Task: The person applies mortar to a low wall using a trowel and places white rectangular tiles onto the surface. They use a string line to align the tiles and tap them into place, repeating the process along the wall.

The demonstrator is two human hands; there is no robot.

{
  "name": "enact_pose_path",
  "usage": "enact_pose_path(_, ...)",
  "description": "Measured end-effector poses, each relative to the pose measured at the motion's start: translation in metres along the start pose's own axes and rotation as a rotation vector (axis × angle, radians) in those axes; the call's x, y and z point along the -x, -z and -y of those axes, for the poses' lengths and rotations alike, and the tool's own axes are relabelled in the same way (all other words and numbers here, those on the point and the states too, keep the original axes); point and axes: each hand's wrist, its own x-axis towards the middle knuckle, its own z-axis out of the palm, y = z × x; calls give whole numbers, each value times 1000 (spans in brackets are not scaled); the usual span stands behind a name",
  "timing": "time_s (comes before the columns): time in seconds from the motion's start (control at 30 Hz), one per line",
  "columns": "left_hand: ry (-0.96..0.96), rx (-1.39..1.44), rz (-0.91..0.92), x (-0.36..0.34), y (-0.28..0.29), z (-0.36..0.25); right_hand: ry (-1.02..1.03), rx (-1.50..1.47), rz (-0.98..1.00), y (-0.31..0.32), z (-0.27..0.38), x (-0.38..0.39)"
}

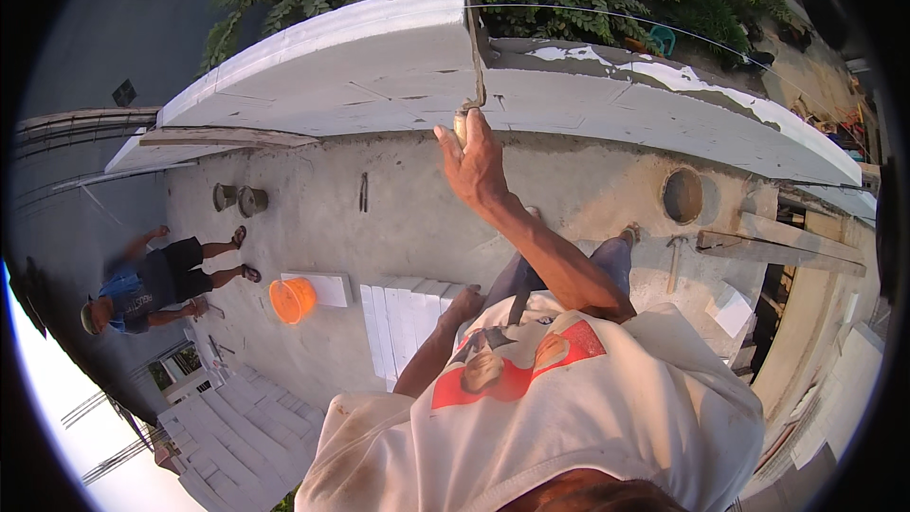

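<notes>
My right hand (477, 163) is closed round the light handle of a trowel (477, 57). Its mortar-smeared blade shows edge-on, upright against the end face of a white block (332, 66) on top of the wall. To the right of that block, grey mortar (550, 59) with white patches covers the top of the lower course (654, 109). My left hand (464, 304) hangs low beside a stack of white blocks (403, 318); its fingers are too unclear to read, and I cannot tell whether it touches the stack.
A taut string (588, 9) runs above the wall. On the floor are an orange bucket (292, 301), two dark buckets (252, 200), a round mortar tub (682, 196), a hammer (675, 264) and planks (777, 251). Another person (152, 289) stands at left near more blocks (237, 436).
</notes>
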Motion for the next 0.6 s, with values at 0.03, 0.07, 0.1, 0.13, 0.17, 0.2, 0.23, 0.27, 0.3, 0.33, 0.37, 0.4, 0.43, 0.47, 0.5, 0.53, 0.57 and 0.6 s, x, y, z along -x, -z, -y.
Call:
enact_pose_path(0.03, 64, 87, -32, -9, 3, -6, -27, -21, -6, 6, -12, 4)
enact_pose_path(0.07, 236, 271, -107, 0, 16, -23, -48, -68, 30, 6, -20, 13)
enact_pose_path(0.1, 316, 340, -153, 9, 30, -38, -186, -204, 102, 5, -12, 6)
enact_pose_path(0.13, 349, 371, -181, 13, 40, -49, -336, -336, 151, 8, -4, -3)
enact_pose_path(0.17, 343, 358, -207, 11, 47, -48, -484, -453, 174, 15, 6, -15)
enact_pose_path(0.2, 337, 340, -234, 7, 57, -49, -442, -529, 88, 7, 5, -36)
enact_pose_path(0.23, 335, 356, -263, 1, 68, -58, -464, -498, 44, -1, 2, -55)
enact_pose_path(0.27, 333, 367, -290, -1, 79, -67, -439, -473, 55, -9, 2, -68)
enact_pose_path(0.3, 370, 403, -314, 4, 62, -65, -425, -448, 159, -25, 1, -58)
enact_pose_path(0.33, 388, 424, -333, 5, 48, -65, -420, -395, 234, -34, 7, -35)
enact_pose_path(0.37, 389, 430, -346, 3, 37, -66, -403, -337, 287, -31, 8, -13)
enact_pose_path(0.4, 408, 453, -348, 1, 33, -72, -373, -282, 321, -21, 8, 2)
enact_pose_path(0.43, 434, 480, -341, -1, 22, -77, -340, -292, 375, -8, -5, 27)
enact_pose_path(0.47, 462, 502, -330, 1, 12, -82, -313, -307, 424, 11, -19, 53)
enact_pose_path(0.5, 489, 547, -286, -1, 4, -85, -338, -312, 484, 35, -29, 66)
enact_pose_path(0.53, 517, 589, -241, -1, -7, -93, -364, -319, 540, 64, -41, 81)
enact_pose_path(0.57, 540, 601, -201, 1, -4, -101, -404, -276, 603, 93, -67, 91)
enact_pose_path(0.6, 535, 608, -186, -1, 6, -101, -440, -335, 634, 109, -92, 102)
